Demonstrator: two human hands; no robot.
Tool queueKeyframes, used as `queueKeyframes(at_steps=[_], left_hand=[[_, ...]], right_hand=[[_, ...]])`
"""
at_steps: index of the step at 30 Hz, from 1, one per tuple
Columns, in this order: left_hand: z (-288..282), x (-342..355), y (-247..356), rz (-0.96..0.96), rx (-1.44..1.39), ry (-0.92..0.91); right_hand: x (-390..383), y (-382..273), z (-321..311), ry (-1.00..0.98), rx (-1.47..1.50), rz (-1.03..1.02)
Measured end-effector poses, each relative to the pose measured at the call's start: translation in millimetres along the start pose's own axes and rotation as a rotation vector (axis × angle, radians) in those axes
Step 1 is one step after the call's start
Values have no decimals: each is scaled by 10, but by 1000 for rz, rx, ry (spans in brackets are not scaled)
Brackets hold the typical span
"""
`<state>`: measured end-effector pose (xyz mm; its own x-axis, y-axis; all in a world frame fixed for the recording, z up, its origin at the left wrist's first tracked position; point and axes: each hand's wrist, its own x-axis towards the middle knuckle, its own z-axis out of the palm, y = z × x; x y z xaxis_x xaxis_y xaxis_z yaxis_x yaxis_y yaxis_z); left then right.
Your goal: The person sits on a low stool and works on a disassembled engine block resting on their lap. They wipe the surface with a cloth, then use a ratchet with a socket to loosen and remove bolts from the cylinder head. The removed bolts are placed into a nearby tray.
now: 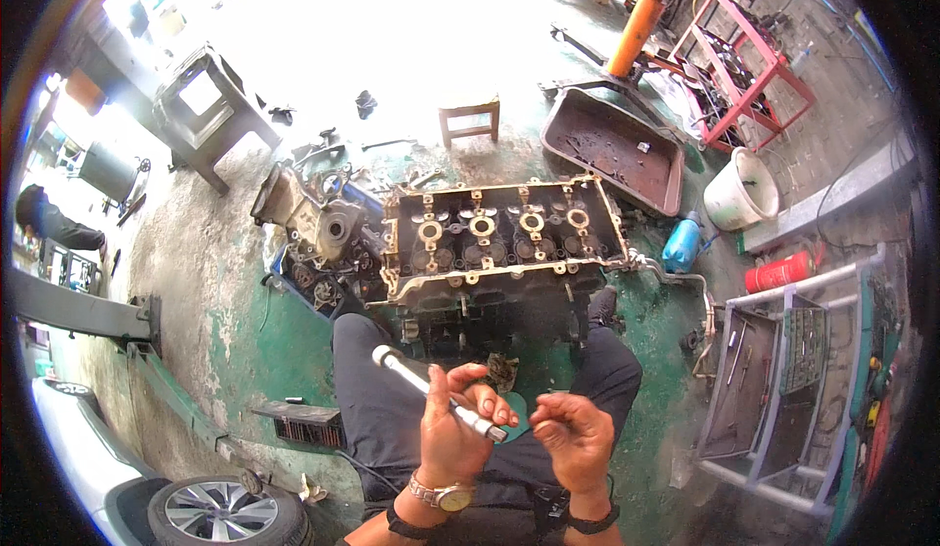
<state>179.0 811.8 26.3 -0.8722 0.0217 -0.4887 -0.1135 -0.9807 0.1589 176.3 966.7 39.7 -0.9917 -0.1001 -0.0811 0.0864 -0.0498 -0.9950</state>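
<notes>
My left hand (454,430), with a watch at its wrist, is closed round a chrome socket extension bar (407,375). The bar slants from upper left to lower right, with a wider socket-like end (380,354) at the far side and its near end by my fingertips. My right hand (576,436) is held just right of that near end, apart from it. Its thumb and fingers are pinched together, and whatever lies between them is hidden. Beyond both hands stands an uncovered engine (473,277), dark inside, with several pale rings along its middle; neither hand touches it.
Removed engine parts (333,228) lie left of the engine. Behind it are a small stool (470,120) and a brown tray (632,172). A blue bottle (682,242), white bucket (741,190), red cylinder (780,273) and tool rack (774,379) stand right. A wheel (220,512) is lower left.
</notes>
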Motion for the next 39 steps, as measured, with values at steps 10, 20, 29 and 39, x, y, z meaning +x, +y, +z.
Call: queueKeyframes(at_steps=[10, 20, 29, 39], left_hand=[[126, -139, -117, -376, 75, 34], [137, -265, -379, -878, 179, -62], [274, -172, -289, -963, 187, -73], [253, -242, 8, -757, 463, -101]], right_hand=[[220, 600, -88, 96, 227, 245], [413, 1265, 46, 56, 254, 410], [391, 1220, -210, -219, 694, 475], [372, 1056, -314, -45, 852, 387]])
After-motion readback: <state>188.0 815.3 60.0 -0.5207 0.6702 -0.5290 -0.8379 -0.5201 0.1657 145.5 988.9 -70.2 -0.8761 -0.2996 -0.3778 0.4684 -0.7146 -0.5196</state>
